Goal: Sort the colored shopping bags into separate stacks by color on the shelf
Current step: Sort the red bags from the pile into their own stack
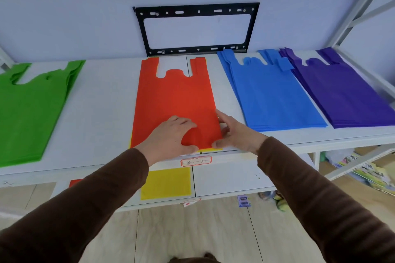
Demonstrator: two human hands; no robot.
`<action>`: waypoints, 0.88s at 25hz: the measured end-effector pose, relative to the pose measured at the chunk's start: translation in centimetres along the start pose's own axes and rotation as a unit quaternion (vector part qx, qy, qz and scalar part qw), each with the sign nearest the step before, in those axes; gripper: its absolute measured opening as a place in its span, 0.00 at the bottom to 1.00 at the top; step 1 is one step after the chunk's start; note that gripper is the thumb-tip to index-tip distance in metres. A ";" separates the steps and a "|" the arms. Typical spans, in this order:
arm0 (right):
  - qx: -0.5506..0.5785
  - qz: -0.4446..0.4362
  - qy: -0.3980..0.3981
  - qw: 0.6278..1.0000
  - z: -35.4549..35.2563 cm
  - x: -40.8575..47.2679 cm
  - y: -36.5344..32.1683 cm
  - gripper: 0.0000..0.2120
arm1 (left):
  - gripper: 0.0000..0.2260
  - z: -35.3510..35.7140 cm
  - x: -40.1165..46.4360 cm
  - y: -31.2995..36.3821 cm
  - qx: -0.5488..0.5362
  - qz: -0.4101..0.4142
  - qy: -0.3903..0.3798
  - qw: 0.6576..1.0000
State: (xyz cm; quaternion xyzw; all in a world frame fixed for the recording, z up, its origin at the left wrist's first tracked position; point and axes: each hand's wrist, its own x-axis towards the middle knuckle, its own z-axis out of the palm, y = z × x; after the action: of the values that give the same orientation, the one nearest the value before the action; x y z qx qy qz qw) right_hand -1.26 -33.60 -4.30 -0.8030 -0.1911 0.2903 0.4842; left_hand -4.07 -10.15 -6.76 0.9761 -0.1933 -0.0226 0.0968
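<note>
**A:** On the upper shelf [102,100], dead centre, there's the red bag [175,100] lying flat on top of a yellow bag [215,149] that only peeks out along the near edge and left side; left hand [171,134] is pinching up a fold of the red one near its bottom, fingers and thumb curled round the bump; right hand [233,132] sits at the bottom right corner with fingers fairly straight, thumb at the edge, looks like pressing or peeling rather than a real grip; can't tell more than that.

**B:** so what's the risk lol

**A:** My guess, that thin fabric clings; lift the red and the yellow could drag along with it or slide off the front lip; also the bunched fold might crease so it won't stack flat.

**B:** what's already sorted?

**A:** Nothing's in a container really, just the shelves; green stack [32,109] far left, blue stack [271,94] and purple stack [339,89] on the right, touching or slightly overlapping up by the handles; lower shelf [230,177] has another yellow piece [166,183] and a red sliver [75,182] mostly hidden, so red probably goes down there, can't be sure.
</note>
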 end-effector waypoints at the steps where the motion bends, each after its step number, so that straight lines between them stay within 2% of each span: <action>1: -0.040 -0.006 -0.001 0.999 0.1 0.0 0.4 0.43 | 0.32 -0.1 0.0 -0.1 0.000 0.001 -0.001 1.000; 5: -0.164 -0.001 0.028 0.986 0.5 0.7 1.9 0.43 | 0.30 -0.1 0.1 -0.7 -0.014 -0.012 -0.010 1.000; 10: -0.197 -0.005 0.017 0.980 0.3 1.4 2.0 0.39 | 0.32 0.2 0.1 -0.7 -0.007 -0.015 -0.015 1.000; 12: -0.225 -0.023 0.061 0.972 0.7 1.5 2.4 0.32 | 0.32 0.2 0.1 -0.7 -0.010 -0.014 -0.015 1.000; 14: -0.247 -0.050 0.145 0.957 1.1 2.0 2.7 0.18 | 0.34 0.1 0.0 -0.6 -0.010 -0.012 -0.017 1.000; 16: -0.211 -0.051 0.201 0.955 1.2 2.6 2.3 0.09 | 0.35 -0.2 0.0 -0.4 -0.018 -0.018 -0.025 0.999; 18: -0.162 -0.036 0.234 0.958 1.1 3.2 1.4 0.12 | 0.34 -0.5 0.1 -0.3 -0.034 -0.028 -0.027 0.999; 20: -0.132 -0.035 0.257 0.957 0.6 3.3 0.4 0.13 | 0.27 -0.6 0.3 -0.4 -0.052 -0.028 -0.014 0.998; 22: -0.097 -0.042 0.245 0.964 0.3 3.3 0.0 0.17 | 0.18 -0.9 0.4 -0.4 -0.082 -0.027 -0.003 0.996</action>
State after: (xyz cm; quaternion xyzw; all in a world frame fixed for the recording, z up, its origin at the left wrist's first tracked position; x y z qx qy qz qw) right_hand 1.05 -31.50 -5.31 -0.8838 -0.1277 0.0444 0.4480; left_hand -3.50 -9.83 -6.00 0.9696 -0.1650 -0.0440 0.1751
